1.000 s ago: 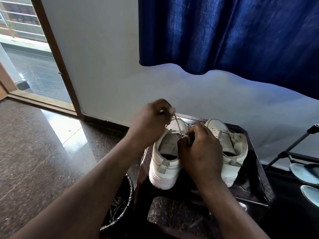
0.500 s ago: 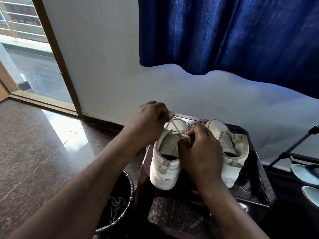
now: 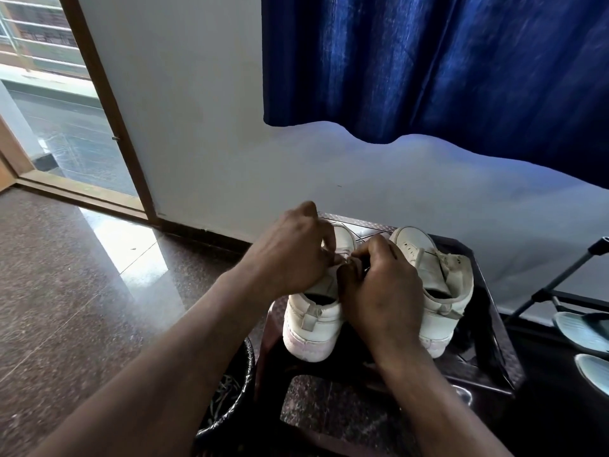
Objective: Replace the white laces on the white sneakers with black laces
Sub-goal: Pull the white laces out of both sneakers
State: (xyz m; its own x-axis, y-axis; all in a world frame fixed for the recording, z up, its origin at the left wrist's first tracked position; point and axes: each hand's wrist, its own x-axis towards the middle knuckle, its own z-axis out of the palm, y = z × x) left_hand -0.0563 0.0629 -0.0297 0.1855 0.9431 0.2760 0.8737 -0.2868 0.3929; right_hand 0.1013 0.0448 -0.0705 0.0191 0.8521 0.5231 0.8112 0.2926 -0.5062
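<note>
The left sneaker (image 3: 313,324) stands on the stool (image 3: 487,364) with its heel toward you and its toe toward the wall, so its long axis runs straight away from you. The eyelet rows lie directly under your fingertips, and any pull comes up and back toward you. Your left hand (image 3: 290,255) and right hand (image 3: 379,288) meet over the tongue, knuckles up and fingers curled tight. Both seem to pinch the lace (image 3: 344,258), of which only a small white bit shows between them. The right sneaker (image 3: 435,275) stands just beside, to the right.
</note>
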